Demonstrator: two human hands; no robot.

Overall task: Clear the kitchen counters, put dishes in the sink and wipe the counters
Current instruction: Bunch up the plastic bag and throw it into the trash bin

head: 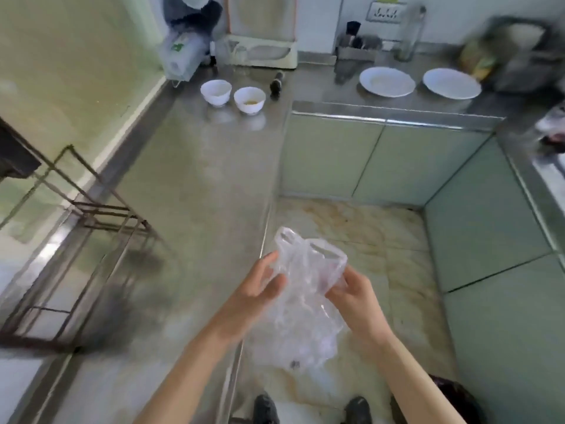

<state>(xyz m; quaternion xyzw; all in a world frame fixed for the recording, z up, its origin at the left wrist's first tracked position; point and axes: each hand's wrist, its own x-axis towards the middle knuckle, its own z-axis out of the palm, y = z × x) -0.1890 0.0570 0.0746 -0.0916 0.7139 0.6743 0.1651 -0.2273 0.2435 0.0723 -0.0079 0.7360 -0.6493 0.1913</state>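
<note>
A clear plastic bag (305, 289) hangs over the floor just past the counter's edge, held by both hands. My left hand (256, 289) grips its left side and my right hand (354, 298) pinches its right side near the handles. Far down the steel counter (195, 191) stand two white bowls (216, 92) (249, 100), the right one with some yellow scraps inside. Two white plates (387, 81) (451, 83) lie on the back counter.
A rusty wire rack (79, 228) stands on the counter at the left. A small dark bottle (277, 84) lies near the bowls. A utensil holder (357, 47), a glass bottle (409, 35) and a white appliance (263, 41) line the back wall. Green cabinets (382, 160) enclose the tiled floor.
</note>
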